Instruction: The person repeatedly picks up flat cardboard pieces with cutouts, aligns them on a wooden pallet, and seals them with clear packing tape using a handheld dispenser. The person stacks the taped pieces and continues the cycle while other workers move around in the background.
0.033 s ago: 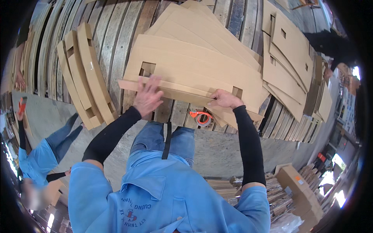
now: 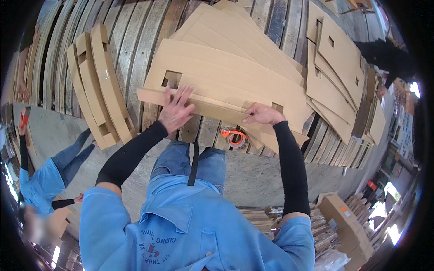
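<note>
On weathered, gapped wooden slats forming the tabletop (image 2: 133, 63), holds a tan cardboard sheet (image 2: 226, 61) near the front edge, with a long narrow flap (image 2: 211, 110) tilted up along its near side. Presses across that flap with the left hand (image 2: 176, 113), fingers spread wide; pinches it farther along between thumb and curled fingers of the right hand (image 2: 264, 114). Seems to be creasing, probably calling for even pressure along the full length, lest the flap buckle. Looks stiff, matte and smooth, pierced by squarish cutouts (image 2: 172, 78) near both ends. Just nearer the body, shows an orange tape dispenser (image 2: 234, 138) with a round roll. Farther out, includes fanned flat sheets (image 2: 235, 32) behind, slim folded cardboard channels (image 2: 109, 86) leftward, and overlapping cut panels (image 2: 337, 58) rightward.
</note>
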Motion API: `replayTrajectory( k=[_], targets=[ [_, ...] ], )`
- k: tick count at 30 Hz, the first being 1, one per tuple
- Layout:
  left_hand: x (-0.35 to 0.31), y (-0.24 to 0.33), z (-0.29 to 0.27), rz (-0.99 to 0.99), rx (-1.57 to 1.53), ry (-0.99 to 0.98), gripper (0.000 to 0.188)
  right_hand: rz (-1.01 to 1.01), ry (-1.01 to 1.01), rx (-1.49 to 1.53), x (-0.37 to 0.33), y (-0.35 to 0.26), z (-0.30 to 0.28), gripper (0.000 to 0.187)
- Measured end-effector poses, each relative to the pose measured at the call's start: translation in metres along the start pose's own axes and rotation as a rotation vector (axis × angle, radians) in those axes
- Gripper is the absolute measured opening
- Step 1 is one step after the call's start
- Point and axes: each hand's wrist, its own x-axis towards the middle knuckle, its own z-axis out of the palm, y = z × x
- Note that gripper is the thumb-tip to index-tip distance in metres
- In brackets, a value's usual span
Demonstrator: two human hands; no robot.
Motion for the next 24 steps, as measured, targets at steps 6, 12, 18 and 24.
replayTrajectory(
  k=[6, 12, 18, 24],
  targets=[
    [0.077, 0.012, 0.002, 0.080, -0.035, 0.004, 0.027, 0.101, -0.197, 0.552, 0.025, 0.012, -0.033, 0.037],
    [0.106, -0.014, 0.033, 0.100, -0.149, -0.366, 0.046, 0.083, 0.225, 0.419, 0.065, 0.014, -0.013, 0.053],
    [0.107, -0.009, 0.058, 0.121, -0.206, -0.280, 0.039, 0.014, 0.853, -0.562, 0.087, 0.032, -0.045, 0.101],
    [0.098, -0.001, 0.043, 0.175, -0.112, -0.044, 0.055, 0.249, 0.620, -0.640, 0.085, -0.003, -0.072, 0.095]
  ],
)
